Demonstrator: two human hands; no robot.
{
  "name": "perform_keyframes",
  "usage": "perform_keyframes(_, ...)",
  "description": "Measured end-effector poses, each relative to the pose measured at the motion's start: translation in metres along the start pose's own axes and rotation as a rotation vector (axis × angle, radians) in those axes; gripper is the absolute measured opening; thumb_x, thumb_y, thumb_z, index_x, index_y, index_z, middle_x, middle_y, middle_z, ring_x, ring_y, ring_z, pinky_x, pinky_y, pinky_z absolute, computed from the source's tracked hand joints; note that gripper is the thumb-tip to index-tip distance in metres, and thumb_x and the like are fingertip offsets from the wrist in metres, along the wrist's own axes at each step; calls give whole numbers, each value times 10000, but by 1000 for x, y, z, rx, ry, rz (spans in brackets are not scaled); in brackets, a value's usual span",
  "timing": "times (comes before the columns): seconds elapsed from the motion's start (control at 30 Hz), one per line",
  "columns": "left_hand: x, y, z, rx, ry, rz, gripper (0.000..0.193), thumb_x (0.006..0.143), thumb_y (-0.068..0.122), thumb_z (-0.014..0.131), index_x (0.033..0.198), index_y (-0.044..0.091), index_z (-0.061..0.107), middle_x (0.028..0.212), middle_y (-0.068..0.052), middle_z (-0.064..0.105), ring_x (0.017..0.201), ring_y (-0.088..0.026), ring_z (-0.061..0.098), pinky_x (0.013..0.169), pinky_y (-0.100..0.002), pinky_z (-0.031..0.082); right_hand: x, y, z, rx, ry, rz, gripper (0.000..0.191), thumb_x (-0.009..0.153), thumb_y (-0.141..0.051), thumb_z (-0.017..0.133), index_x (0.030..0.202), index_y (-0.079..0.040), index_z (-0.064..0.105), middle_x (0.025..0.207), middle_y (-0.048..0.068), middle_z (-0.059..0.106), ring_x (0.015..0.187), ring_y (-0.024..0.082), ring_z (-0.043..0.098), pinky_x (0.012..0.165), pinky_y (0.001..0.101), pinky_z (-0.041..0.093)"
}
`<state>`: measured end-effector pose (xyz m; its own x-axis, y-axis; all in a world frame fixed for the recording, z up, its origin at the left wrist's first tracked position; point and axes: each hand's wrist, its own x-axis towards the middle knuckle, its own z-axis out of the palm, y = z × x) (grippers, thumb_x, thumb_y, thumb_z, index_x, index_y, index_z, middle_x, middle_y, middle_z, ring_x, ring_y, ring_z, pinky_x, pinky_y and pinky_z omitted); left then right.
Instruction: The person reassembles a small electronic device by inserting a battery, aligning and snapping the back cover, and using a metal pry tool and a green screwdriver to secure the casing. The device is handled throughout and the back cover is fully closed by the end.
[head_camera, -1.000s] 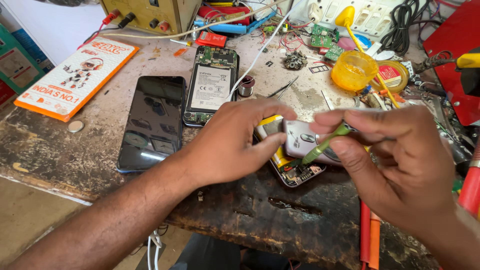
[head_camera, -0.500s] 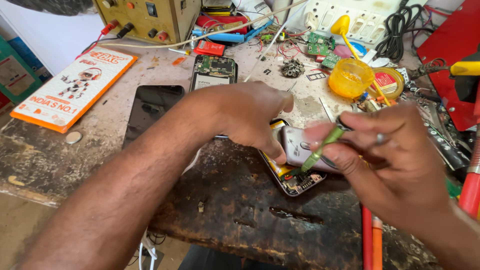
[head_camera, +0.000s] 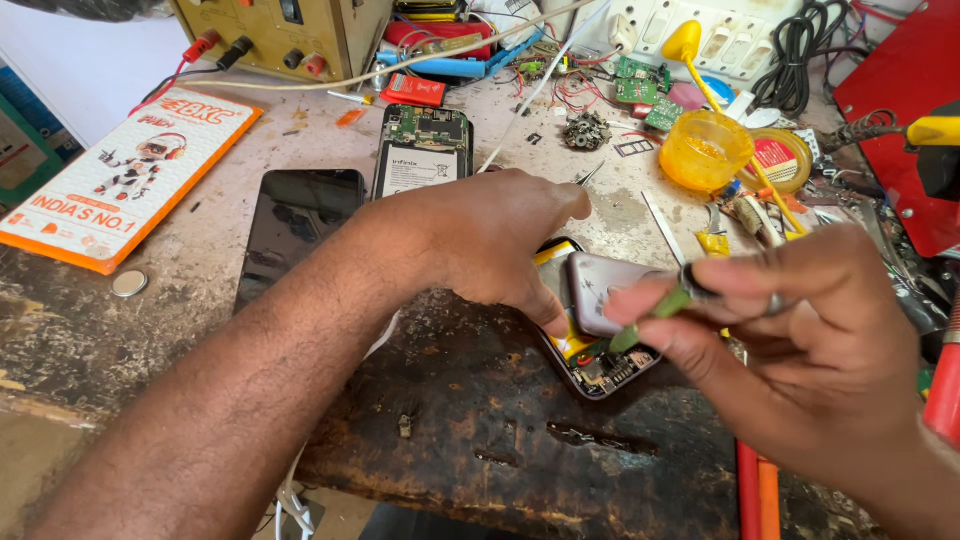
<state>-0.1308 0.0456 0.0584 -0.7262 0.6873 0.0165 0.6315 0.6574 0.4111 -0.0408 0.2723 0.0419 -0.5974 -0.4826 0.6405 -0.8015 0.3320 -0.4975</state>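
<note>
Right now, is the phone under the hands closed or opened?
Opened: the phone shows bare circuit parts at its lower end, its grey cover lifted.

Bare forearms, no sleeves; right hand (head_camera: 800, 350) wears a ring.

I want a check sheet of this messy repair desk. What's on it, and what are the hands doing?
Surface: worn, stained workbench, dark patch at the front.
Job's things: opened phone with its insides showing; a grey part lies on it.
Clutter: black phone, second open phone, orange box, yellow cup, circuit boards, coin.
Grippers: left hand presses on the opened phone; right hand holds a green tool pointed at it.
Cables: white cable, black cables.
Surroundings: yellow power box, white socket strip.
</note>
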Motion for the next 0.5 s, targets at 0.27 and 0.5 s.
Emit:
perform_keyframes(0.27, 1, -1, 2, -8, -7, 30, 1002, 550, 395, 947, 1402, 59, 542, 1180, -170, 697, 1139, -293, 666, 952, -382, 524, -18, 12, -2, 65, 27, 81, 442, 932, 52, 637, 1257, -5, 344, 1053, 187, 674, 1072, 241, 773, 903, 365, 643)
perform_keyframes(0.5, 1, -2, 4, -49, 19, 51, 984, 544, 387, 951, 1387, 63, 561, 1172, -164, 709, 1097, -293, 688, 921, -378, 543, -10, 17, 2, 35, -20, 126, 540, 964, 53, 627, 1353, -38, 264, 1073, 184, 661, 1148, 239, 770, 948, 365, 671)
